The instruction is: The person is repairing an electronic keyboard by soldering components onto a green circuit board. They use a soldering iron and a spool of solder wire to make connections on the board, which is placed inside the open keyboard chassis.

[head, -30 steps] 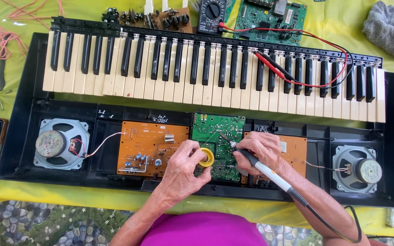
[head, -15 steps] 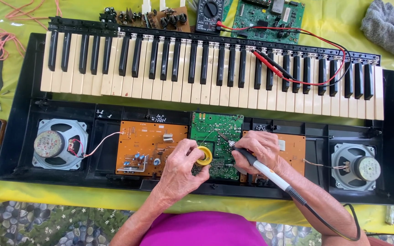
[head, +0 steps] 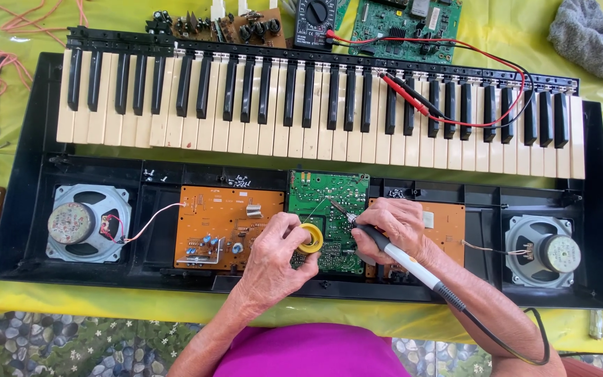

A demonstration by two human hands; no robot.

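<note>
The right hand (head: 398,225) is closed in a pen-like grip around a soldering iron (head: 392,250), a slim rod with a dark rubbery grip, pale barrel and thin black cord trailing off toward the person. Its fine metal tip rests on the green circuit board (head: 329,199), a glossy rectangle dotted with tiny solder points, set in the middle of the opened black plastic keyboard case (head: 29,209). The left hand (head: 273,255) pinches a small yellow spool of solder (head: 310,239), round with a dark hollow centre; a hair-thin wire runs from it up toward the iron's tip. Just left of the green board lies an orange circuit board (head: 221,223) carrying small blue cylinders. Round metal speakers (head: 86,223) sit at each end of the case. Above, red and black probe leads (head: 413,98) lie across the ivory-and-black keys (head: 246,132).
</note>
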